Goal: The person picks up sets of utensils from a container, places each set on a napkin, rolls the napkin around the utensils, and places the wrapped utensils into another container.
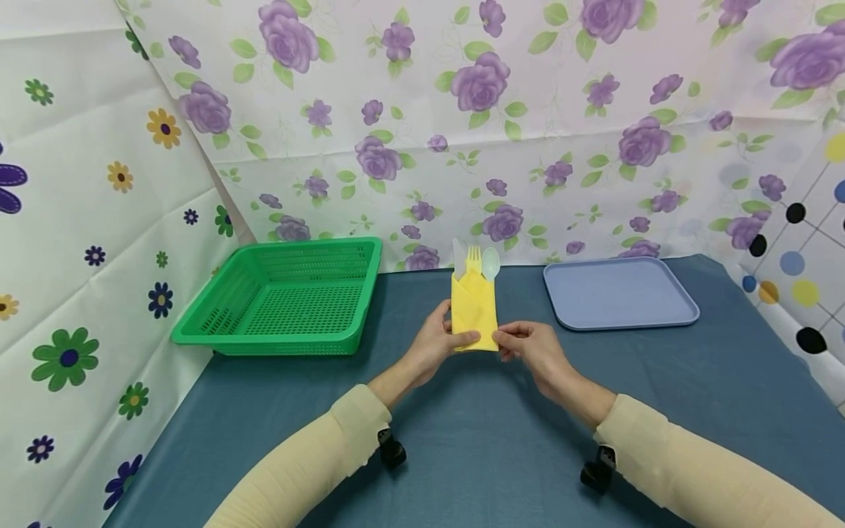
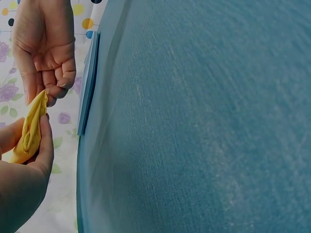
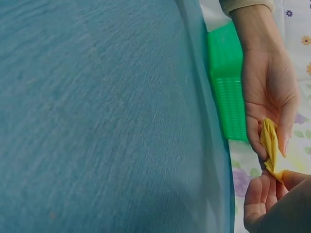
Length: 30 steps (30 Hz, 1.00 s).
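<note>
A folded yellow napkin pouch (image 1: 474, 308) is held up above the table, in the middle of the head view. Out of its top stick a clear knife (image 1: 459, 257), a yellow fork (image 1: 474, 259) and a pale spoon (image 1: 491, 264). My left hand (image 1: 432, 345) grips the pouch's left side, thumb across the front and fingers behind. At the lower right corner my right hand (image 1: 533, 352) pinches the napkin between thumb and fingers. Both wrist views show the pouch's folded bottom edge (image 2: 33, 128) between the two hands; the cutlery is hidden there.
To the left on the blue-covered table (image 1: 462, 455) stands a green plastic basket (image 1: 277, 345). A blue-grey tray (image 1: 620, 293) lies at the back right. Flowered cloth (image 1: 436, 183) hangs along the back of the table.
</note>
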Available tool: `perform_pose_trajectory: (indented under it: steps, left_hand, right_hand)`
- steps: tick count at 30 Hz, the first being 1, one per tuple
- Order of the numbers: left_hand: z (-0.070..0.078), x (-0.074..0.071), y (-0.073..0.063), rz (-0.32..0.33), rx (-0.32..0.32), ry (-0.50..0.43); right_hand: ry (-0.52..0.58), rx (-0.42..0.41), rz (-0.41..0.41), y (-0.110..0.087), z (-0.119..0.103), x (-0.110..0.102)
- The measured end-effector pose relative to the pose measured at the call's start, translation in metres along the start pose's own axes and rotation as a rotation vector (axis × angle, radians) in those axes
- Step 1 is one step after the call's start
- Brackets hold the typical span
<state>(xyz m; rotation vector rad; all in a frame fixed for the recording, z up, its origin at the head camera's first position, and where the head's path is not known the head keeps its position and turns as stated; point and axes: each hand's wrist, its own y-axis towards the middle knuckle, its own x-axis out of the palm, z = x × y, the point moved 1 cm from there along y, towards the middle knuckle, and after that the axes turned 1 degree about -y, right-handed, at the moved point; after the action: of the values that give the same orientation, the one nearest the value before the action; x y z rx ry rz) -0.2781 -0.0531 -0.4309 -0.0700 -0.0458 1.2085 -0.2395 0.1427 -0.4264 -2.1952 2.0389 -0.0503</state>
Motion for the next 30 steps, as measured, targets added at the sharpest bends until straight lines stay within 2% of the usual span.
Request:
perform_pose_trajectory:
  steps: [8, 16, 24, 30]
  left_hand:
    - [-0.001, -0.001, 0.000, 0.007, -0.001, 0.006]
    - [0.000, 0.000, 0.000, 0.027, -0.009, 0.007]
    - [0.005, -0.003, 0.000, 0.044, -0.023, 0.006]
    - [0.012, -0.010, -0.002, 0.040, -0.044, 0.031]
  right_hand:
    - [0.061, 0.006, 0.024, 0.001, 0.000, 0.003]
    - [0.057, -0.016, 0.034, 0.002, -0.001, 0.003]
    - [0.040, -0.037, 0.000, 0.004, -0.003, 0.003]
    - [0.056, -0.027, -0.024, 0.008, -0.004, 0.009]
